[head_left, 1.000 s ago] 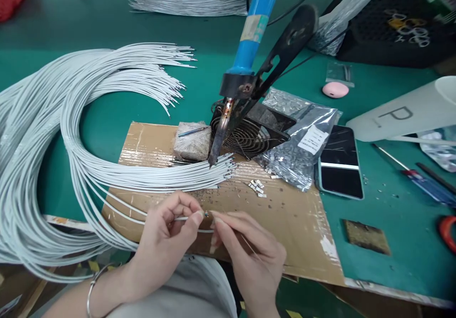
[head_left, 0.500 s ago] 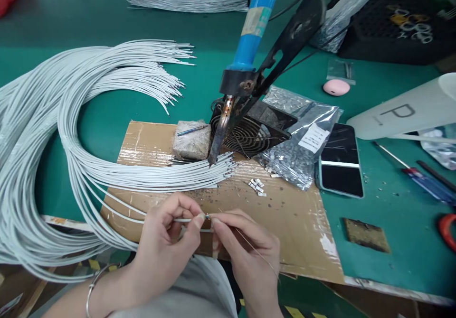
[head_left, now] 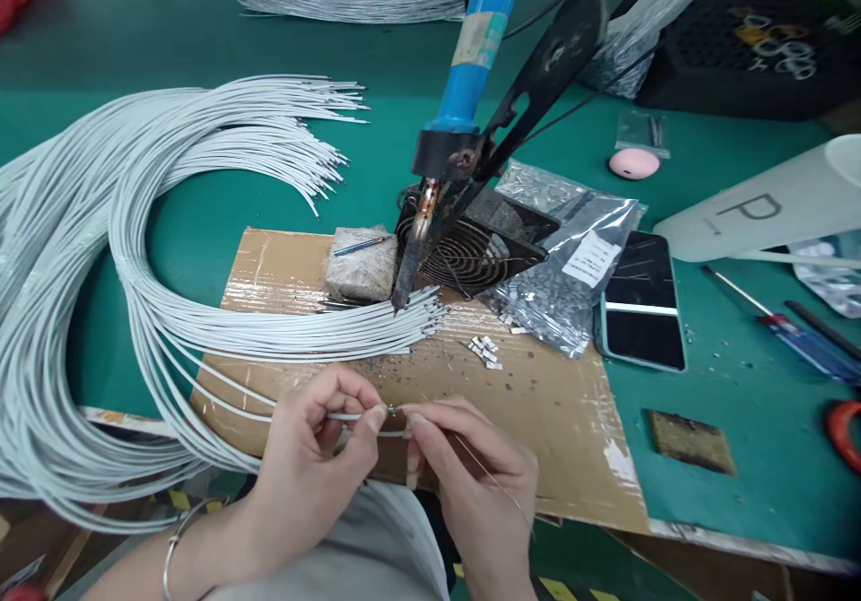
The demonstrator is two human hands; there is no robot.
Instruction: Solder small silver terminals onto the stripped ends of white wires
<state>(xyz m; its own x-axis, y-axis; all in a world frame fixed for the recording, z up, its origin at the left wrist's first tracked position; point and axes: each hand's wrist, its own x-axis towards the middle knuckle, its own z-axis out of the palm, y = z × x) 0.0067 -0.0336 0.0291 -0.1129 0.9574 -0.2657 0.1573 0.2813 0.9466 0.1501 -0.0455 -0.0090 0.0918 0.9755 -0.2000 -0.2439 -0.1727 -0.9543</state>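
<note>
Pinching a white cable [head_left: 342, 416] just behind its tip, the left hand [head_left: 319, 457] has its fingers clamped there, over the cardboard sheet [head_left: 571, 444]; the right hand [head_left: 464, 471] closes its fingers on a thin wire [head_left: 496, 482] beside that tip. This end seems unfinished. Beyond lie a cable bundle [head_left: 316, 334], how many done unclear, and a soldering iron [head_left: 464, 94] over the bench [head_left: 410, 63].
</note>
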